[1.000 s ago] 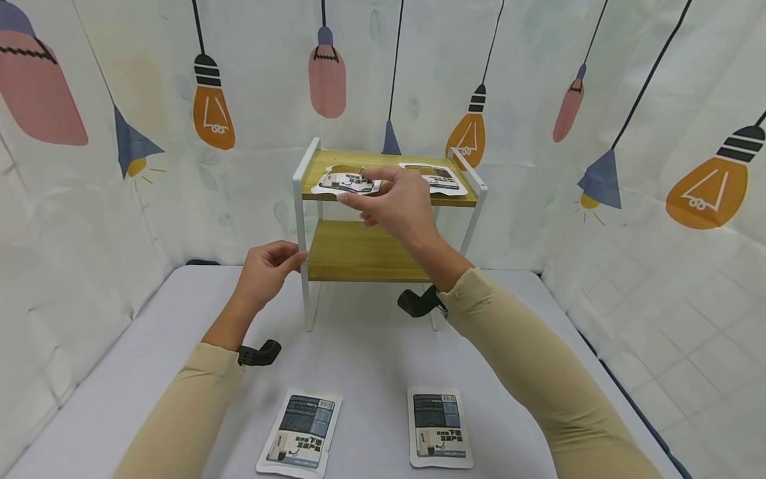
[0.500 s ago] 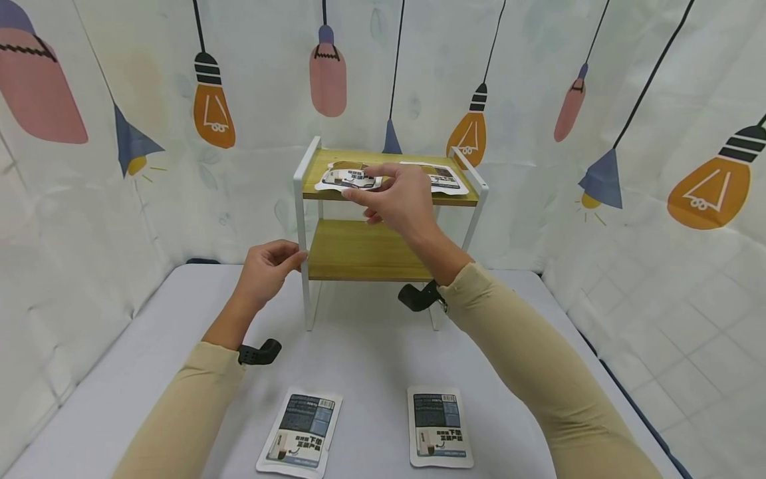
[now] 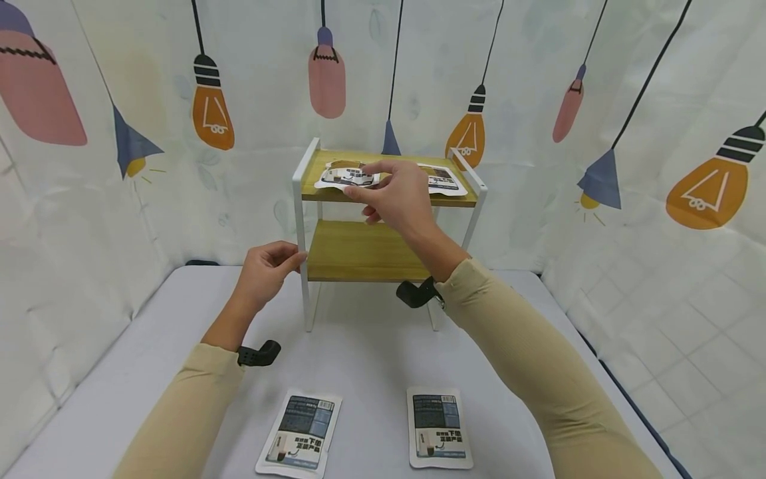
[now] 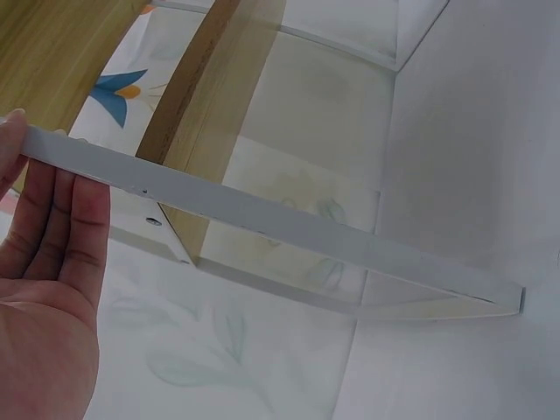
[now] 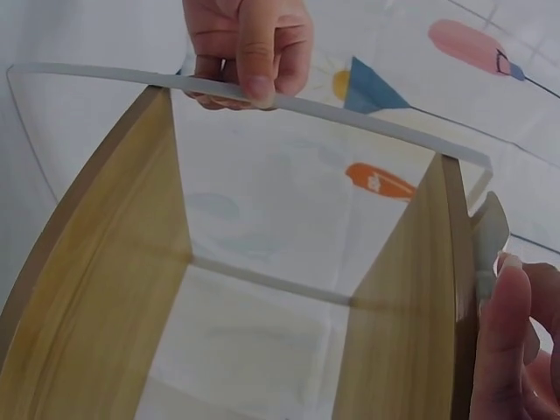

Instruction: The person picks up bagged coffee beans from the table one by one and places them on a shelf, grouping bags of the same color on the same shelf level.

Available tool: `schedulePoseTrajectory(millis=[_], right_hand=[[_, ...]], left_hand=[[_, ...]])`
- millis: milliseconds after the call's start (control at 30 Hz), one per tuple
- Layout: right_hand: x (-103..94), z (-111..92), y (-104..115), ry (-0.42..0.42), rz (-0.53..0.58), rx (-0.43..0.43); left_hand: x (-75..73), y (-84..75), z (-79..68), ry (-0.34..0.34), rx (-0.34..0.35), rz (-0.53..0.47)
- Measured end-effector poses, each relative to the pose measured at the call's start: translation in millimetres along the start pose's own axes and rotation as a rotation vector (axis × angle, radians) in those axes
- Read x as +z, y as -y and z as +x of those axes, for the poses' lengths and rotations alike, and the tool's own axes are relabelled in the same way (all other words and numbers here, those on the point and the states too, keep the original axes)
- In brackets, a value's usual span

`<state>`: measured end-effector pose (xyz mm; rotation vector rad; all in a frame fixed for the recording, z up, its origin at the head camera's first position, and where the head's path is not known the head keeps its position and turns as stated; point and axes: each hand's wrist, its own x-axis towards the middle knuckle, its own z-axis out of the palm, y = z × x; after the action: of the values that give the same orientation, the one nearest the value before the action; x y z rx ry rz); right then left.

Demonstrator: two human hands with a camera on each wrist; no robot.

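My left hand (image 3: 266, 273) holds the left white leg of a two-tier wooden shelf rack (image 3: 359, 249). In the left wrist view, its thumb and fingers close around that white frame (image 4: 262, 210). At the top tier, my right hand (image 3: 397, 199) pinches the near right part of a white foil pouch (image 3: 346, 177) with a printed label. The pouch lies on the left half of that tier, partly covered by the hand. Beside it, a second pouch (image 3: 443, 181) lies on the right half, overlapped by my hand in the head view.
Two similar printed pouches lie on the white table near its front, one on the left (image 3: 301, 432) and one on the right (image 3: 441, 429). A fabric backdrop (image 3: 257, 179) with printed lamps stands behind and on both sides.
My right hand has shifted slightly to the right and back with the pouch, more of which now lies over the top tier. My left hand stays on the leg.
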<state>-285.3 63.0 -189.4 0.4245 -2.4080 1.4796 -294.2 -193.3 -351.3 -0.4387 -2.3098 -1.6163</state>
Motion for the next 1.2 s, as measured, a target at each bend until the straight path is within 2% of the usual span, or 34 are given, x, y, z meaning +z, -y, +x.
schedulePoseTrajectory(millis=[300, 1200], right_hand=[[0.2, 2.5, 1.7, -0.005, -0.03, -0.008], [-1.0, 6.0, 7.9, 0.022, -0.135, 0.037]], left_hand=[[0.5, 0.3, 0.5, -0.005, -0.001, -0.004], [1.4, 2.0, 0.4, -0.007, -0.007, -0.006]])
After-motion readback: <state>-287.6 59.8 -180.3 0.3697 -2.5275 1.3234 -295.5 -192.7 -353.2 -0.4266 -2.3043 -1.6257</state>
